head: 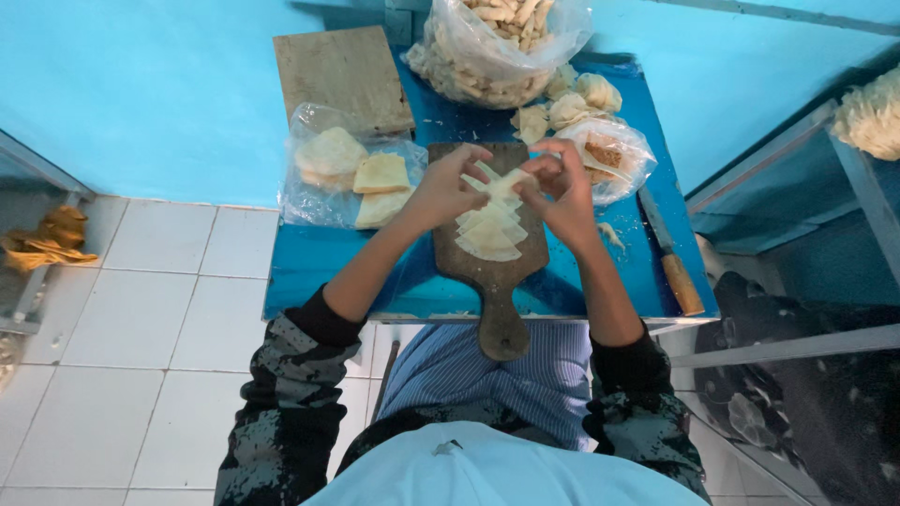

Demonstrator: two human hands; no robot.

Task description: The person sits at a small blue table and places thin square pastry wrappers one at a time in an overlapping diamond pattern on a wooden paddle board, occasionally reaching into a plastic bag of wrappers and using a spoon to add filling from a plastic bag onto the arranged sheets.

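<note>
Worktop: I see a blue worktop (309, 272) carrying bags of dough pieces and a knife (672, 258).
Board: a wooden paddle board (502, 281) lies at centre, stacked with dough wrappers (489, 236).
Arms: both forearms angle inward over the board.
Left hand: my left hand (441, 187) pinches a dough sheet (504, 184), fingers curled.
Right hand: my right hand (562, 192) grips the same sheet, fingers bent close.

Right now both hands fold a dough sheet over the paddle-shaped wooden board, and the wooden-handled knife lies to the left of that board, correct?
Not quite. In the head view the knife lies to the right of the board, near the blue table's right edge. The rest holds: left hand and right hand fold a dough sheet over the board.
</note>
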